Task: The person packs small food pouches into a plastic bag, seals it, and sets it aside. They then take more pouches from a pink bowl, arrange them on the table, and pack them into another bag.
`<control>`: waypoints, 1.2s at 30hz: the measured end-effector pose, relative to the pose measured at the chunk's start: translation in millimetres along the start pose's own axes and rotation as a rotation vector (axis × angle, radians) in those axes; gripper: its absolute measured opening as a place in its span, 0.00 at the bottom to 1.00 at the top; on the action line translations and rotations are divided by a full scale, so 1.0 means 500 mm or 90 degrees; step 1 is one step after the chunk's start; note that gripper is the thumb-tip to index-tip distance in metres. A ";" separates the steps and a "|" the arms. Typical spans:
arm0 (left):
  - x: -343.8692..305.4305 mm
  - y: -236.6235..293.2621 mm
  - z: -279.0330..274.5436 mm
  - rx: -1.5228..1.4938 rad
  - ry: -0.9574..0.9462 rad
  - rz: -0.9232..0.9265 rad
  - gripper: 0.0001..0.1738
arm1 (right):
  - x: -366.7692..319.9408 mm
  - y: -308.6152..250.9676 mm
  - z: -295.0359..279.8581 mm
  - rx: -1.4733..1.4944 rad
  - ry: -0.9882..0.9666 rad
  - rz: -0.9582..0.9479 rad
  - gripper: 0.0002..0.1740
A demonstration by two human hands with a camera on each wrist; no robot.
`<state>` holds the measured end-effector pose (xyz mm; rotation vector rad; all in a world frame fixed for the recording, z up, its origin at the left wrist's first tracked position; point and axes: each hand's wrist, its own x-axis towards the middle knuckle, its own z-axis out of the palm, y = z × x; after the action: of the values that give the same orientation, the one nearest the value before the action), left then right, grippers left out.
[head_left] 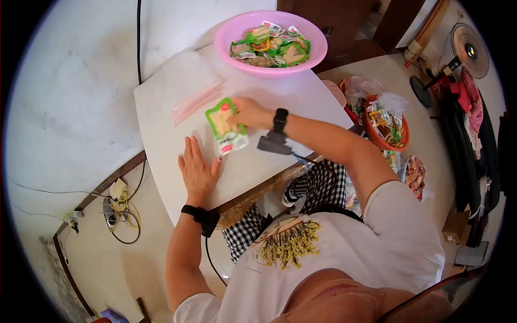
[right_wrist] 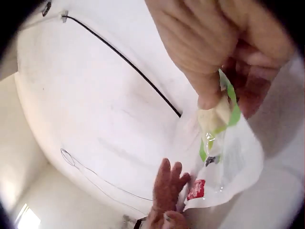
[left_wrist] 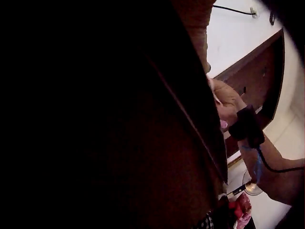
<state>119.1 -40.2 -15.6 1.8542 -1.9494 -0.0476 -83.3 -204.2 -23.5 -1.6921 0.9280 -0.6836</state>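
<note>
My right hand [head_left: 249, 113] pinches a green-bordered snack packet [head_left: 219, 121] by its edge, over the white tabletop. In the right wrist view, the thumb and fingers hold the packet [right_wrist: 228, 162] near its top, and its white end with a red label hangs lower. Pale food shows through the clear part. My left hand [head_left: 196, 169] lies on the tabletop with fingers stretched out, just short of the packet. The left wrist view is mostly dark and shows the right hand [left_wrist: 228, 100] at its edge.
A pink basin [head_left: 237, 63] full of similar packets stands at the table's far end. A flat pinkish plastic bag [head_left: 196, 101] lies beyond the left hand. To the right, a red basket [head_left: 405, 141] holds more packets, and a fan [head_left: 469, 51] stands farther back.
</note>
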 end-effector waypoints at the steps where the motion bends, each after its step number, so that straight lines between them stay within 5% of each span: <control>1: -0.001 -0.001 0.000 -0.009 0.007 0.009 0.49 | -0.008 -0.026 0.017 -0.095 0.003 -0.036 0.21; 3: -0.004 -0.001 -0.004 -0.034 0.021 0.060 0.47 | -0.020 -0.084 0.024 -0.287 0.011 -0.108 0.21; 6: 0.002 0.017 -0.024 0.011 -0.042 0.099 0.43 | -0.029 -0.142 -0.036 -0.351 0.052 -0.389 0.22; 8: 0.008 0.029 -0.033 0.046 -0.083 0.100 0.42 | -0.018 -0.197 -0.138 -0.416 0.040 -0.396 0.20; 10: 0.011 0.034 -0.034 0.058 -0.099 0.088 0.42 | -0.016 -0.265 -0.244 -0.437 0.080 -0.197 0.17; 12: 0.011 0.037 -0.034 0.055 -0.103 0.076 0.41 | 0.028 -0.219 -0.380 -0.479 0.110 -0.161 0.15; 16: 0.014 0.045 -0.041 0.042 -0.111 0.044 0.40 | 0.081 -0.116 -0.566 -0.577 0.035 0.193 0.13; 22: 0.014 0.041 -0.037 0.038 -0.103 0.039 0.39 | 0.089 -0.090 -0.554 -0.764 -0.139 0.229 0.18; 25: 0.014 0.041 -0.039 0.032 -0.103 0.037 0.39 | 0.115 -0.002 -0.589 -0.542 -0.203 0.155 0.16; 31: 0.014 0.045 -0.042 0.024 -0.101 0.031 0.38 | 0.057 -0.121 -0.493 -0.511 -0.071 0.194 0.21; 36: 0.014 0.048 -0.044 0.027 -0.088 0.034 0.36 | 0.081 -0.079 -0.516 -0.526 -0.127 0.219 0.20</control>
<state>104.0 -38.7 13.8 1.8698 -2.1074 -0.1217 -259.3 -364.7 90.6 -2.1658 1.4233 0.1424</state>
